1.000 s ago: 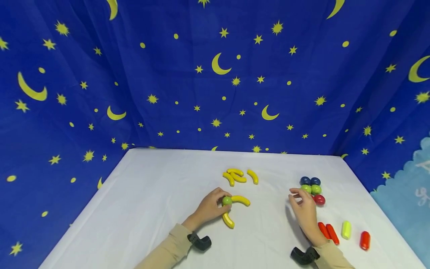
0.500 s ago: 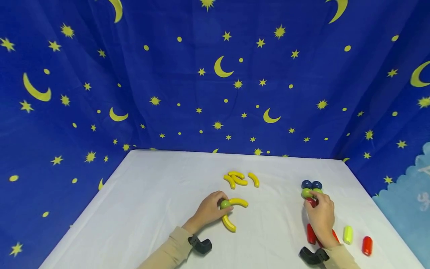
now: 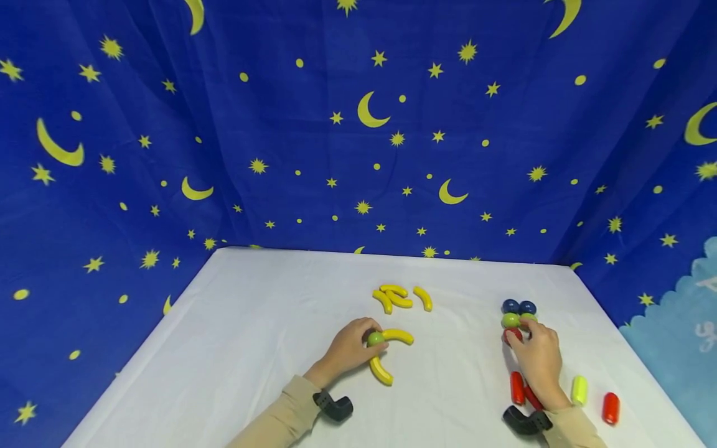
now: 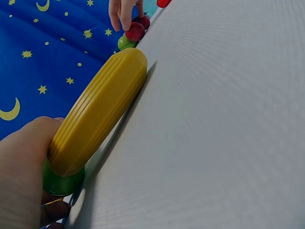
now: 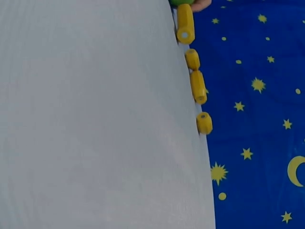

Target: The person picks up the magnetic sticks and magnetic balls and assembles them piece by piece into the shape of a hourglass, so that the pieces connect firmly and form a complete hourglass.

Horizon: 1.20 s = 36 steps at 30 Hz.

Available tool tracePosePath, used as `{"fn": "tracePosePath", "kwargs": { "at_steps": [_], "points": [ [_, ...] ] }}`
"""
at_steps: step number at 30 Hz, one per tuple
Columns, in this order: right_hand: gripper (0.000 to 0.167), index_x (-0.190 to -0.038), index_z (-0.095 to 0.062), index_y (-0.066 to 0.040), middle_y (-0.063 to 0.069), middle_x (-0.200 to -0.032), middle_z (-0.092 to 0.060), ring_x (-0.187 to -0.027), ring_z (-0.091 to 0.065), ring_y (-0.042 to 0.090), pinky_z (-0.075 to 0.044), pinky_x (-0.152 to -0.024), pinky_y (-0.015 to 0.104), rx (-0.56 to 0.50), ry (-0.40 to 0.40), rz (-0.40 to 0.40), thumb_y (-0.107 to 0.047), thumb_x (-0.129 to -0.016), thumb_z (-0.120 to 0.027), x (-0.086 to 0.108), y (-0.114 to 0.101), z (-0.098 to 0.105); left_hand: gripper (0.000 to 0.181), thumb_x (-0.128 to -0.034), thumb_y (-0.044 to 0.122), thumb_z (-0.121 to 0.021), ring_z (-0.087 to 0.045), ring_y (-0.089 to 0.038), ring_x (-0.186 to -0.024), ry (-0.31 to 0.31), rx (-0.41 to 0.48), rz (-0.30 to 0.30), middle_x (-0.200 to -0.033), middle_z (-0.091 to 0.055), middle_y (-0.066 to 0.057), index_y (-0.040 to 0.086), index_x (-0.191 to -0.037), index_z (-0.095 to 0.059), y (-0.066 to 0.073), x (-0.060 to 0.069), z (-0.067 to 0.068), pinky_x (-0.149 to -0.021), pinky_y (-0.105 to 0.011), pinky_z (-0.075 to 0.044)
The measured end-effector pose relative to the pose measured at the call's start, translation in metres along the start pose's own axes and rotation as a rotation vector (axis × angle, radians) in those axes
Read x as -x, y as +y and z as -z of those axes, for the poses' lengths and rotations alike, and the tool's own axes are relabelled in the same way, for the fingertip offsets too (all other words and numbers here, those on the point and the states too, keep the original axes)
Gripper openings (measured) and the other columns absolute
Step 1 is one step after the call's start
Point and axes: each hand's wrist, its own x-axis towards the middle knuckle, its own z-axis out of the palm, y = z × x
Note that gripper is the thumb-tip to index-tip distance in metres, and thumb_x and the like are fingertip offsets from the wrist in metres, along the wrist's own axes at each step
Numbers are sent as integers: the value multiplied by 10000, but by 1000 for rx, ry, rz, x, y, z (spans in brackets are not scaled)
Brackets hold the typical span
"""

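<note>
My left hand (image 3: 348, 346) holds a small green ball (image 3: 375, 339) between thumb and fingers at left centre. Two yellow toy bananas lie by it: an upper banana (image 3: 398, 336) extends right, and a lower banana (image 3: 381, 371) points downward. In the left wrist view, a banana (image 4: 100, 114) lies beside the held ball (image 4: 62, 181). At the right, my right hand (image 3: 539, 358) has its fingers curled at two red balls; the left red ball (image 3: 511, 337) peeks past the thumb. The head view hides the other red ball (image 4: 143, 21); exact contact is partly hidden.
Green balls (image 3: 510, 320) and blue balls (image 3: 510, 305) form rows behind the red ones. Several bananas (image 3: 399, 299) lie further back. Nearer are red cylinders (image 3: 517, 387), a yellow cylinder (image 3: 579, 391) and another red cylinder (image 3: 611, 408). A starry blue curtain (image 3: 313, 137) surrounds the white table (image 3: 269, 298).
From left of the ball rows, my right hand has moved right onto the red balls; the left one has shifted slightly leftward. My left hand keeps its hold on the green ball.
</note>
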Motion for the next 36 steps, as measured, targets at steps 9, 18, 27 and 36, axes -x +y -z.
{"fn": "tracePosePath", "kwargs": {
  "at_steps": [9, 18, 27, 36],
  "points": [
    [402, -1134, -588, 117, 297, -1045, -610, -906, -590, 383, -529, -788, 444, -39, -96, 84, -11, -773, -709, 0, 5, 0, 333, -855, 251, -649, -510, -51, -778, -32, -16, 24, -945, -620, 39, 146, -1171, -658, 3, 1, -3, -684, -186, -434],
    [407, -1125, -599, 97, 280, -1024, -632, -863, -641, 356, -438, -612, 105, -147, -162, 94, -23, -762, -739, 5, -17, 3, 240, -847, 276, -664, -477, -27, -711, -7, -40, 85, -894, -612, 57, 159, -1054, -695, 4, -4, -6, -623, -161, -396],
    [376, -1085, -629, 59, 188, -1029, -653, -891, -659, 301, -550, -709, 195, -362, -313, 184, 8, -738, -765, 29, -62, -39, 196, -840, 304, -696, -481, -37, -670, 48, -80, 106, -854, -628, 41, 139, -947, -695, 0, -3, 4, -589, -166, -382],
    [367, -1083, -628, 33, 180, -1057, -619, -959, -655, 321, -565, -752, 269, -523, -429, 146, 20, -742, -763, 47, -90, -69, 221, -879, 317, -655, -448, -47, -642, 51, -133, 108, -843, -613, 32, 113, -961, -676, 2, -1, 1, -557, -162, -338]
  ]
}}
